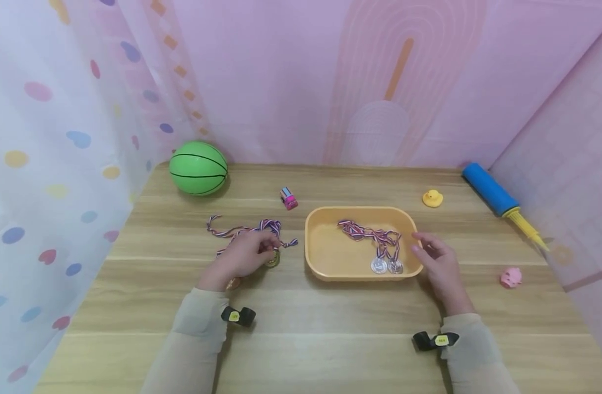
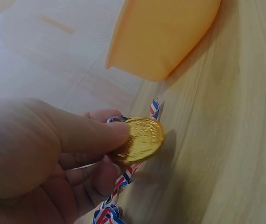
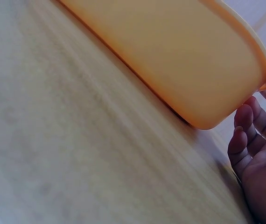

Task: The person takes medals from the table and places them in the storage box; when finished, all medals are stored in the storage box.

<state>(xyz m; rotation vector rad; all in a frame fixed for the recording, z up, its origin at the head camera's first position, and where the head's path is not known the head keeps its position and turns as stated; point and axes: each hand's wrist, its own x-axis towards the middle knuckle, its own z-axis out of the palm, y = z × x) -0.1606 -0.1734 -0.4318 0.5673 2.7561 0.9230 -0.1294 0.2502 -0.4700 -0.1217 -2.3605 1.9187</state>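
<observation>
L hand (image 1: 242,257): thumb and fingers (image 2: 95,135) pinching gold medal (image 2: 140,140) by its edge, just above tabletop (image 1: 301,328), at 9 o'clock of tray.
Gold medal: striped ribbon (image 1: 247,229) attached, trailing on tabletop toward 10 o'clock of L hand.
R hand (image 1: 439,262): at 3 o'clock of tray, right beside its rim; fingers loosely curled, slightly apart, holding nothing. Contact w/ rim: cannot tell.
Tray (image 1: 325,262): orange, rectangular, tabletop centre. Holds two silver medals (image 1: 386,266) w/ striped ribbons, medals at near-right corner.
Green ball (image 1: 198,167): 10 o'clock of tray, far-left corner of tabletop.
Pink toy car (image 1: 288,198): 11 o'clock of tray, near.
Yellow duck (image 1: 432,198): 1 o'clock of tray.
Blue/yellow pump (image 1: 498,200): right edge, 2 o'clock.
Pink pig toy (image 1: 510,277): 3 o'clock, well apart from R hand.
</observation>
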